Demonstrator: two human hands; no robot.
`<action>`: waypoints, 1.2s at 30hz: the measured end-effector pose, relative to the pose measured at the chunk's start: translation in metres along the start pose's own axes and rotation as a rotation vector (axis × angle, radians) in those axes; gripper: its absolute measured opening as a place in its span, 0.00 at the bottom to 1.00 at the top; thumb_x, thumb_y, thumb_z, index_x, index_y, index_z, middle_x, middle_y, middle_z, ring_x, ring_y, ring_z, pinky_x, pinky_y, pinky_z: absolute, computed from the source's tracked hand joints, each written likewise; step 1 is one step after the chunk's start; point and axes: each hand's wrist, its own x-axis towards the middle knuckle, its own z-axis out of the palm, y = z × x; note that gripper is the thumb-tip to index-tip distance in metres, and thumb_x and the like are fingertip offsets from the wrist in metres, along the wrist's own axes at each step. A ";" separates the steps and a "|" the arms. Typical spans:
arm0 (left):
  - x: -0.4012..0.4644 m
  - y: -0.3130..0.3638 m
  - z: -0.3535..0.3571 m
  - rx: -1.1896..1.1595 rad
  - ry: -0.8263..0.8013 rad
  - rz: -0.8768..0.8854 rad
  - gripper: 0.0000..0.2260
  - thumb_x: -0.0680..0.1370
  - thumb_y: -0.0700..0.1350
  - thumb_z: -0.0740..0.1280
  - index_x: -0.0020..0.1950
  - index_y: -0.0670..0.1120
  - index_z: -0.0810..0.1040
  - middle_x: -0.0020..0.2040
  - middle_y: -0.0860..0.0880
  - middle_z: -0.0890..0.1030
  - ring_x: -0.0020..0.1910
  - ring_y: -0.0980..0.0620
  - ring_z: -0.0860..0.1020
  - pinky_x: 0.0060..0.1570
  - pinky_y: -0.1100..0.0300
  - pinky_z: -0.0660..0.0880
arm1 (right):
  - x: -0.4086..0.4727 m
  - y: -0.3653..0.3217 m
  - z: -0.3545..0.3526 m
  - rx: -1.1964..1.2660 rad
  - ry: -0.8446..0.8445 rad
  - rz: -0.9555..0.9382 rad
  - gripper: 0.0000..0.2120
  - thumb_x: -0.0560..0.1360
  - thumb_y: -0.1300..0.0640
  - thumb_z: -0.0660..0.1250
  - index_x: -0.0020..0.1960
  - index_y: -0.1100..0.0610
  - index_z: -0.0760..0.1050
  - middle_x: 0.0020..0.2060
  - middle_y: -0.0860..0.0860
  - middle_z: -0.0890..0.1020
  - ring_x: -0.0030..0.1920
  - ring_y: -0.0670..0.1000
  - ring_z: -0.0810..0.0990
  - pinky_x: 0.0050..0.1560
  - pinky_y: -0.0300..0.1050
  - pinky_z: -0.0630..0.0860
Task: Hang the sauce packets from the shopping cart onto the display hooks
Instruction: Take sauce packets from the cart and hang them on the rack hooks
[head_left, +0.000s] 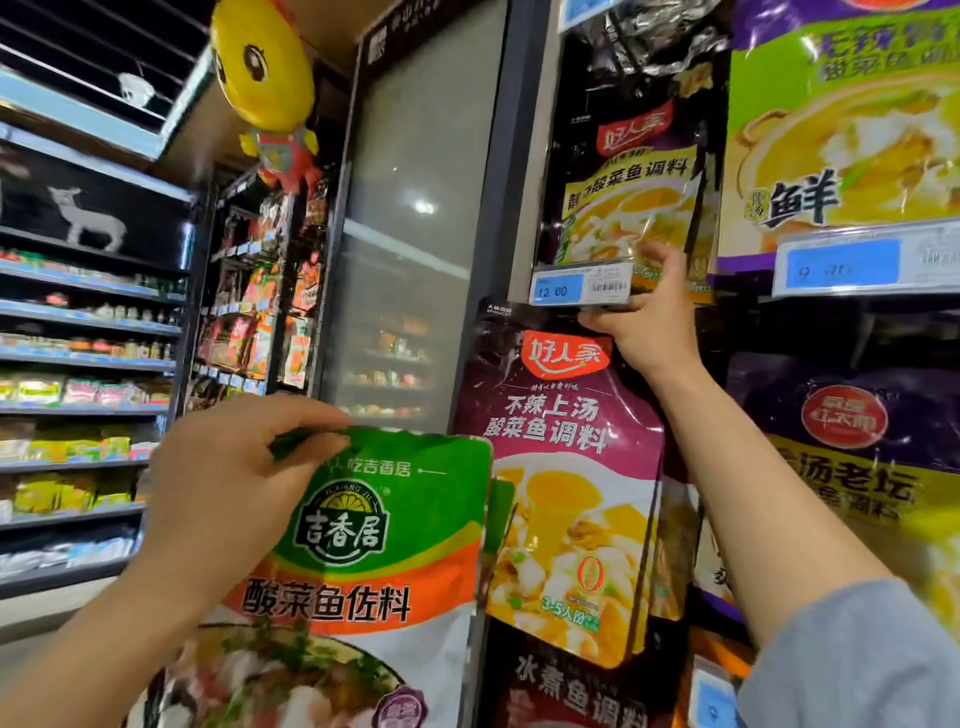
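My left hand (228, 483) pinches the top edge of a green, orange and white sauce packet (358, 561), held up in front of the display at lower centre. My right hand (644, 317) is raised higher and grips the price tag holder (582, 283) marked 12.00 at the tip of a display hook. A black and yellow packet (634, 171) hangs behind that tag. Below it hangs a purple packet (566, 467). The hook itself is hidden behind the tag and my fingers. The shopping cart is out of view.
More hanging packets fill the display to the right, with a second blue price tag (852, 265). A glass-door cooler (410, 218) stands just left of the display. Grocery shelves (88, 358) line the far left, and a yellow inflatable toy (265, 67) hangs overhead.
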 end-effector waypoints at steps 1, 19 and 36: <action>0.001 0.000 0.000 0.006 -0.006 0.001 0.13 0.69 0.45 0.74 0.43 0.64 0.77 0.39 0.74 0.77 0.40 0.60 0.78 0.42 0.49 0.78 | 0.001 0.000 0.000 -0.013 0.000 -0.007 0.41 0.63 0.66 0.77 0.68 0.51 0.59 0.48 0.46 0.80 0.47 0.47 0.82 0.53 0.54 0.79; 0.007 0.003 0.007 0.001 -0.042 0.027 0.17 0.68 0.41 0.76 0.42 0.65 0.77 0.40 0.77 0.75 0.40 0.59 0.79 0.42 0.48 0.79 | 0.014 0.009 -0.006 0.068 -0.020 0.075 0.38 0.64 0.67 0.76 0.68 0.51 0.62 0.50 0.55 0.82 0.47 0.48 0.82 0.51 0.43 0.78; 0.014 0.004 0.021 -0.072 -0.027 -0.021 0.21 0.69 0.39 0.74 0.38 0.69 0.79 0.46 0.71 0.78 0.43 0.60 0.79 0.43 0.50 0.78 | 0.014 0.005 -0.006 -0.025 -0.054 -0.008 0.40 0.64 0.66 0.76 0.69 0.50 0.60 0.51 0.53 0.81 0.45 0.49 0.82 0.51 0.53 0.79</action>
